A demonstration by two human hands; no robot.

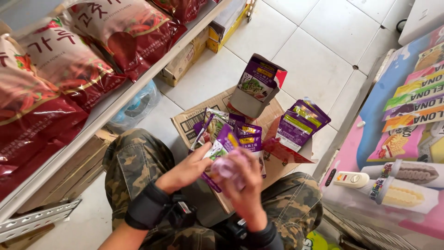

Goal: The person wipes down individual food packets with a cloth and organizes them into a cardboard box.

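A white tiled floor (319,65) runs between a metal shelf (115,99) on the left and a brightly printed freezer cabinet (393,92) on the right. The shelf carries big glossy red bags (69,69) of powder, plump and crinkled; beneath it sit brown boxes (185,60) and a clear plastic bag (136,106).

A flattened cardboard sheet (194,118) lies on the floor before the person's knees in camouflage trousers (134,162). On it stands a small purple display carton (256,85), its top flap open and its inside hidden from here. Beside it a fanned stack of flat purple sachets (300,122) leans, and more sachets lie loose near the hands.

The left hand (187,169) and the right hand (243,178) meet over the lap, both with black wrist straps (148,206). Between them is a purple sachet (222,148), thin and shiny with a yellow-green label. The left fingers (203,150) press along its edge, grasping it; the right fingers (231,166) are curled around its lower part, blurred by motion.
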